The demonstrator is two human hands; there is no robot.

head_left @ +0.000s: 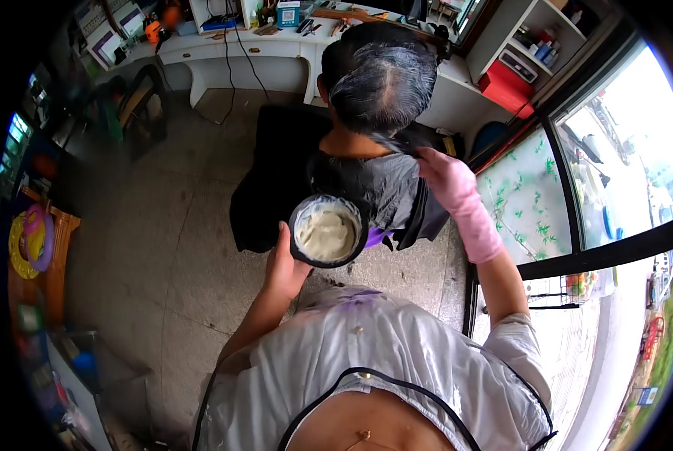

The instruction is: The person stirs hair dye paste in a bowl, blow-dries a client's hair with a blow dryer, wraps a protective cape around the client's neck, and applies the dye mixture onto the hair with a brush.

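In my left hand [284,264] is a dark mixing bowl [335,262], thumb at its rim, tilted so the thick cream dye [326,233] inside faces me. My right hand [451,182], in a pink glove [478,229], is closed around a dark tint brush [395,143]. The brush reaches to the nape of a seated person, whose dark hair [385,79] has whitish streaks, most of all around the crown. A black cape [276,169] and a shiny dark plastic cover [370,184] drape that person's back and shoulders, just beyond the bowl.
A white counter [284,49] with tools, cables and a blue QR-code card [287,14] runs along the far wall. Shelves and a red box [506,89] stand at the right, beside a glass door. A wooden stand [58,248] with colourful rings is at the left.
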